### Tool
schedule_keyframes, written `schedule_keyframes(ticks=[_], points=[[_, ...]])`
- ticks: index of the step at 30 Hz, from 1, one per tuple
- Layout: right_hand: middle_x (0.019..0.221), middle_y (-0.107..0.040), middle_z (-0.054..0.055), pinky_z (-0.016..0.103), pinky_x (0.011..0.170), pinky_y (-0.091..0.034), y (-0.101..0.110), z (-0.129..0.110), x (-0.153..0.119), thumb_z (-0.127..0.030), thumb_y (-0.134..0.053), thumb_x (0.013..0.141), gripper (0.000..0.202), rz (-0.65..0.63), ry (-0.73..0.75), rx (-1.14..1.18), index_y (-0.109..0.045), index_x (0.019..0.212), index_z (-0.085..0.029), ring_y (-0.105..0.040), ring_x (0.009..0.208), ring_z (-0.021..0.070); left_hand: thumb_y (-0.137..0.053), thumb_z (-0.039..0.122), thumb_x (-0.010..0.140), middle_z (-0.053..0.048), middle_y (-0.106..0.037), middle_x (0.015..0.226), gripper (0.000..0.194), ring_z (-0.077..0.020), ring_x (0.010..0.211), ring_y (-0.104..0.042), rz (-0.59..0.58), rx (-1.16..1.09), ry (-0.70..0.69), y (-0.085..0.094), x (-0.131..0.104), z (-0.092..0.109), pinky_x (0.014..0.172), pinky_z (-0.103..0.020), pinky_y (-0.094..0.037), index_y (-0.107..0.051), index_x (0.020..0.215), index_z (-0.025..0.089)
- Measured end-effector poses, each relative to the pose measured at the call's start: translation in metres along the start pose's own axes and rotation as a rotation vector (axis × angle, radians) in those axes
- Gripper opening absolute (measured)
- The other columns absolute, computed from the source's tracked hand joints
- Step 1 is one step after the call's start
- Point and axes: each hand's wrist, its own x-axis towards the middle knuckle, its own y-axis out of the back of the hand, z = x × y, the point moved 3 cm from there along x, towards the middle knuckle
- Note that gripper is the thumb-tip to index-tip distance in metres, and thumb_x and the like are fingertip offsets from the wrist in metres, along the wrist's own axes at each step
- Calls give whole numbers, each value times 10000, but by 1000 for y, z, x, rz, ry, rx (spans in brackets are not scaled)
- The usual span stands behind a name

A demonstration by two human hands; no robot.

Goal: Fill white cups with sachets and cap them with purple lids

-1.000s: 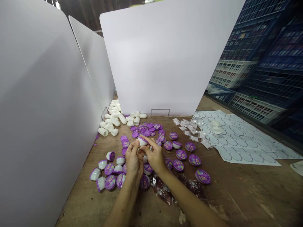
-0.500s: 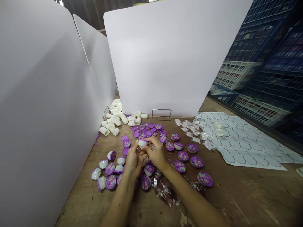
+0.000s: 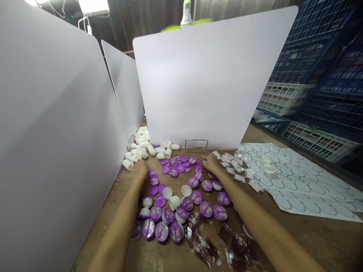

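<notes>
My left hand (image 3: 141, 168) is stretched out at the front of a pile of white plastic cups (image 3: 137, 158). Its fingers are mostly hidden behind its back, so whether it grips a cup is unclear. On the other side, my right hand (image 3: 211, 163) has its fingers closed on a small cup with a purple lid (image 3: 204, 160), mostly covered by the hand. Loose purple lids (image 3: 181, 166) lie between the hands. Nearer me stand several lidded cups (image 3: 161, 231) with printed tops, beside open white cups (image 3: 174, 203).
Small clear packets (image 3: 232, 162) lie right of my right hand, next to printed sheets with ovals (image 3: 300, 181). Dark red packets (image 3: 201, 241) lie in front. White panels (image 3: 210, 87) stand behind and left; stacked crates (image 3: 289, 94) rise at right.
My hands were together at the middle around a purple-lidded white cup. They have parted: the left moved toward the white cups, the right went right with the lidded cup. The view tilted up.
</notes>
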Motion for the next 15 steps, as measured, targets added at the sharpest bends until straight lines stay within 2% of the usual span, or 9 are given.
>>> schedule_keyframes(ticks=[3,5,8,11,15], points=[[1088,-714,136,322,963,-422,-12,11,0,-194,-672,767,377,-80,43,-24,-717,1140,-166,-611,1120,267,-573,144,803,-250,-635,1062,173,-394,1139,-551,43,140,25,-4,15,-11,892,-448,-389,-572,972,105],[1089,-725,116,317,945,-438,-18,15,-2,-213,-688,768,344,-123,57,-34,-733,1109,-193,-626,1107,257,-553,166,824,-251,-629,1090,212,-385,1124,-563,39,205,20,-5,19,-18,899,-447,-381,-577,1026,109],[1183,-688,147,315,960,-432,-21,17,-5,-189,-657,791,415,-136,53,-38,-684,1205,-165,-604,1160,253,-539,222,850,-224,-624,1099,226,-358,1084,-579,14,257,10,-5,20,-30,881,-422,-387,-590,1053,134],[1284,-628,168,312,997,-407,-17,17,-10,-173,-654,781,542,-111,33,-25,-597,1319,-150,-559,1228,249,-544,264,856,-187,-603,1088,269,-340,1050,-571,12,257,16,-2,21,-40,877,-421,-390,-589,1102,164],[1179,-688,149,425,950,-443,2,21,-14,-211,-726,692,508,-88,-63,6,-685,1198,-198,-624,1119,323,-568,248,834,-154,-531,1136,305,-309,1008,-560,46,176,23,0,23,-48,879,-407,-395,-579,1134,198]])
